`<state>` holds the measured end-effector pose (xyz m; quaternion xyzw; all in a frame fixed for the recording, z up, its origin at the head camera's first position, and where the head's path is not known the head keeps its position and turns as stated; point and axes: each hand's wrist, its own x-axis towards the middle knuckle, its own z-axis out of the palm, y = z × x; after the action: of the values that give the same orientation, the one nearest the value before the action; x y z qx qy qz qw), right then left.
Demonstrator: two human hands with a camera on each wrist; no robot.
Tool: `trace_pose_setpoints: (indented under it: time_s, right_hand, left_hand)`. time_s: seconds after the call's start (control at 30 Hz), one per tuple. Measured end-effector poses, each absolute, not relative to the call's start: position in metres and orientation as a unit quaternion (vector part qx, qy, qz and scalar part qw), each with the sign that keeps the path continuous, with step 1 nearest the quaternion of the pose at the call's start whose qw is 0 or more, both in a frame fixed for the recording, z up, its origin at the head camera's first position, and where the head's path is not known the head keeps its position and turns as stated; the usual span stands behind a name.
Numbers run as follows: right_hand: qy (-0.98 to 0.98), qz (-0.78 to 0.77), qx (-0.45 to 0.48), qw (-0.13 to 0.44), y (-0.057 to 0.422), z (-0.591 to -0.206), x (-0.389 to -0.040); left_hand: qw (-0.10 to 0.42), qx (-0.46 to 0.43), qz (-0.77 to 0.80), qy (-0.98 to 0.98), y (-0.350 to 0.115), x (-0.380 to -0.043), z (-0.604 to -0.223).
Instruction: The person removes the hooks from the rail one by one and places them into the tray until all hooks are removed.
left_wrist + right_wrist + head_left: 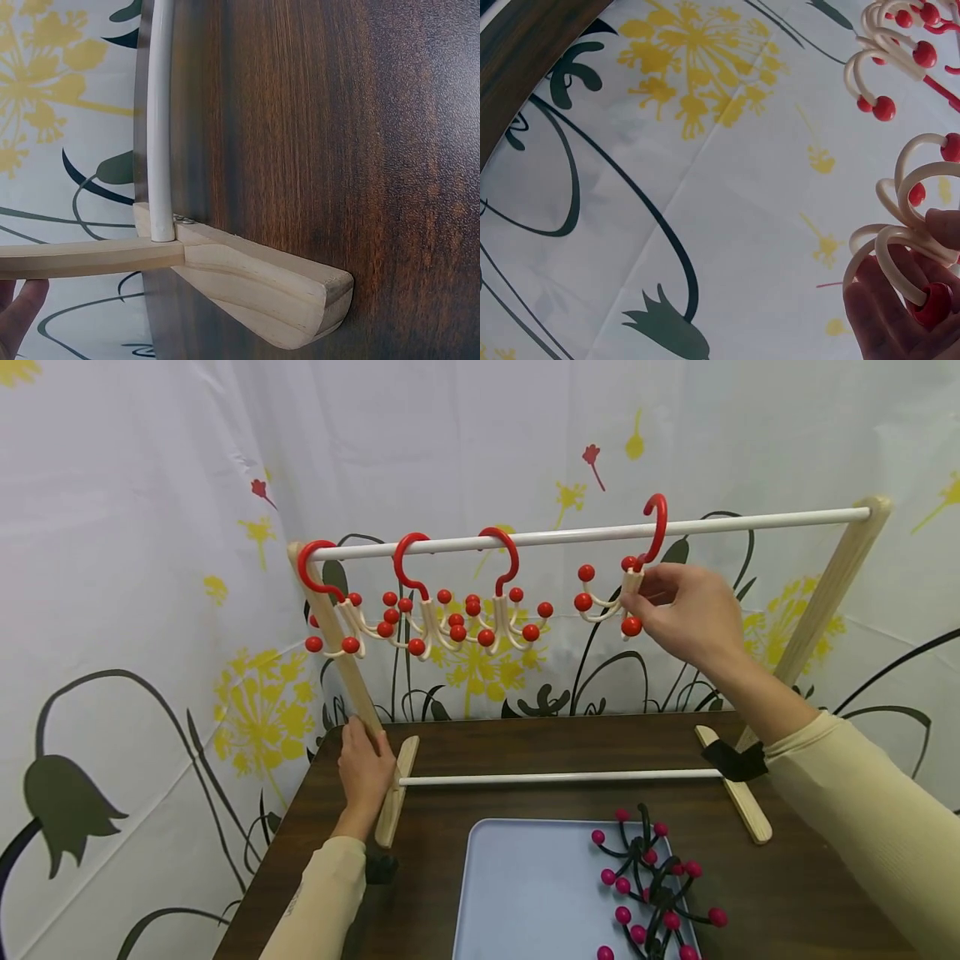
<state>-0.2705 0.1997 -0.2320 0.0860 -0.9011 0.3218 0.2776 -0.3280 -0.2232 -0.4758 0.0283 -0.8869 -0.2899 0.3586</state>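
Observation:
My right hand [690,610] pinches the cream stem of a hook hanger [633,583] with curved arms and red ball tips. Its red hook rises in front of the white top rod [577,535], the hook's tip above the rod. In the right wrist view, fingers [885,307] lie behind the cream arms [900,259]. My left hand [365,772] grips the rack's left wooden post [348,668] low down, near its foot; in the left wrist view a fingertip [30,292] meets the post's edge. Three matching hangers [427,618] hang from the rod's left part, the leftmost tilted.
A pale blue tray [517,885] lies in front of the rack, with dark hangers with magenta ball tips [660,893] across its right side. A lower white rod [562,777] joins the rack's feet on the dark wood table [825,893]. Behind hangs a flower-print curtain [465,443].

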Motion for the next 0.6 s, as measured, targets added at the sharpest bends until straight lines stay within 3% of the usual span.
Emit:
trace_pose_setpoints:
  time_s: [0.27, 0.5, 0.6]
  right_hand:
    - [-0.908, 0.326, 0.119, 0.234, 0.206, -0.249, -0.246]
    - [-0.949, 0.273, 0.137, 0.076, 0.197, -0.288, -0.234]
    - [-0.953, 0.250, 0.167, 0.034, 0.186, -0.309, -0.234]
  left_hand:
    - [0.362, 0.026, -0.287, -0.887, -0.224, -0.332, -0.479]
    - [0.360, 0.029, -0.286, -0.888, -0.224, -0.331, -0.478]
    - [0.360, 0.032, -0.285, -0.888, -0.224, -0.330, -0.479]
